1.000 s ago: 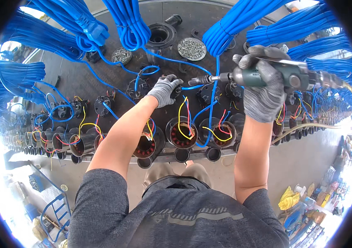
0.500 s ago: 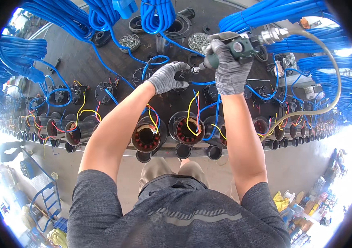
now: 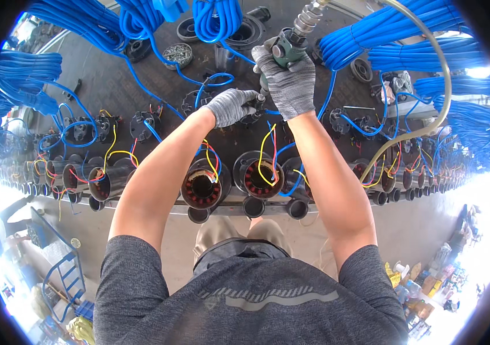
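A: You stood at a long dark table (image 3: 141, 86) lined with motor stators (image 3: 202, 187) and hung with blue cable bundles (image 3: 383, 34).

B: And my hands?

A: Your right hand (image 3: 288, 86) was closed around a green air-driven screwdriver (image 3: 282, 49), held upright. Your left hand (image 3: 230, 106), just beside and below it, pinched a small black part (image 3: 255, 109) under the tool's tip.

B: The risk?

A: The bit could have slipped off onto your left fingers, I judged, since they sat touching the part. The hose (image 3: 435, 98) could also have snagged wires.
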The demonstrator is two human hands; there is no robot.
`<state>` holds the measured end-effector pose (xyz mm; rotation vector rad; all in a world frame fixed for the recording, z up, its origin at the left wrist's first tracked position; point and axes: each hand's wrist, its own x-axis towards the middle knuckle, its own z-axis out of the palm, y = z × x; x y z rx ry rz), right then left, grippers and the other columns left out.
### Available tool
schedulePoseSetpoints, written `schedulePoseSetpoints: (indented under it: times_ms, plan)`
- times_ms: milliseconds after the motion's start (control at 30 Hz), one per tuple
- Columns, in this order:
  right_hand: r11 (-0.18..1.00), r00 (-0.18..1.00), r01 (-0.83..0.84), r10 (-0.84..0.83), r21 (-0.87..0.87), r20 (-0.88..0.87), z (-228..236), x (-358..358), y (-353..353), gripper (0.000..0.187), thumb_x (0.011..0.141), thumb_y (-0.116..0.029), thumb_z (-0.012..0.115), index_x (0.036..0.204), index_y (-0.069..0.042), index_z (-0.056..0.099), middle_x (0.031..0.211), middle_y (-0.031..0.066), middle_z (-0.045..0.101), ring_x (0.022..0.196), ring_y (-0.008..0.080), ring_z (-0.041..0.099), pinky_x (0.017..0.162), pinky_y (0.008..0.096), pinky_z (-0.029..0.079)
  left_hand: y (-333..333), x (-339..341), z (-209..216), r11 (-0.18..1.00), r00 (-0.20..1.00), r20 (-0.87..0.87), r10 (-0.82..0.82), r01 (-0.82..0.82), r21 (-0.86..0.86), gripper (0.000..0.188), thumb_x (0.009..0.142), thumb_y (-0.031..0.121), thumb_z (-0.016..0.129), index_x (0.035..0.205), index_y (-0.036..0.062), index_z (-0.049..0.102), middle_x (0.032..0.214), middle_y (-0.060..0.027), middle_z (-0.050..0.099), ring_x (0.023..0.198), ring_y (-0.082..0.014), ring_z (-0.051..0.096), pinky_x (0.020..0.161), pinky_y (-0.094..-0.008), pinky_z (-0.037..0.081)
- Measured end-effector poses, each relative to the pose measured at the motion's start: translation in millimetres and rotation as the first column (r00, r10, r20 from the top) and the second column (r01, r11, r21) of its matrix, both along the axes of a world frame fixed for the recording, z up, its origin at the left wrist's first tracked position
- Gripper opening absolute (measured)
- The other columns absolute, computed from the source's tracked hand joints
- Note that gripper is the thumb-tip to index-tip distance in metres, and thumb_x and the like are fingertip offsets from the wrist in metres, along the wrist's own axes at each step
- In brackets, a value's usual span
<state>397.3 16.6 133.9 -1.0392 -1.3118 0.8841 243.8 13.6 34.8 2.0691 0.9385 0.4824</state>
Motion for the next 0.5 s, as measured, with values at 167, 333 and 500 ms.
schedulePoseSetpoints:
  times_ms: [167,333,500]
  plan:
    - [0.997,0.989,-0.030,0.019,0.077,0.148,-0.6,3.0,2.5,0.016,0.088,-0.013,0.079,0.098,-0.008,0.068,0.072,0.0029,0.069,0.059,0.0081,0.063,0.049,0.0233,0.046,0.7,2.1,-6.2,0.998,0.999,-0.046,0.007,-0.004,0.062,0.038,0.088,0.002,0.067,0.126,0.0072,0.062,0.102,-0.0172,0.073,0.100,-0.0350,0.069,0.086,-0.0416,0.051]
    - [0.980,0.956,-0.197,0.189,0.014,0.224,12.9,7.9,-1.8,0.019,0.085,-0.019,0.081,0.096,-0.007,0.070,0.073,0.0036,0.071,0.062,0.0068,0.064,0.053,0.0239,0.049,2.8,2.2,-11.8,0.997,0.999,-0.042,0.014,-0.010,0.082,0.039,0.087,0.002,0.069,0.125,0.0074,0.063,0.102,-0.0170,0.073,0.099,-0.0347,0.069,0.085,-0.0419,0.051]
    - [0.966,0.904,-0.257,0.234,0.016,0.359,18.4,4.0,0.5,0.037,0.080,-0.029,0.085,0.106,-0.007,0.070,0.092,0.0032,0.076,0.086,0.0158,0.072,0.082,0.0320,0.057,6.1,4.6,-18.6,0.991,0.998,-0.064,0.005,-0.013,-0.132,0.048,0.085,0.013,0.074,0.131,0.0075,0.059,0.115,-0.0192,0.069,0.109,-0.0384,0.063,0.097,-0.0435,0.048]
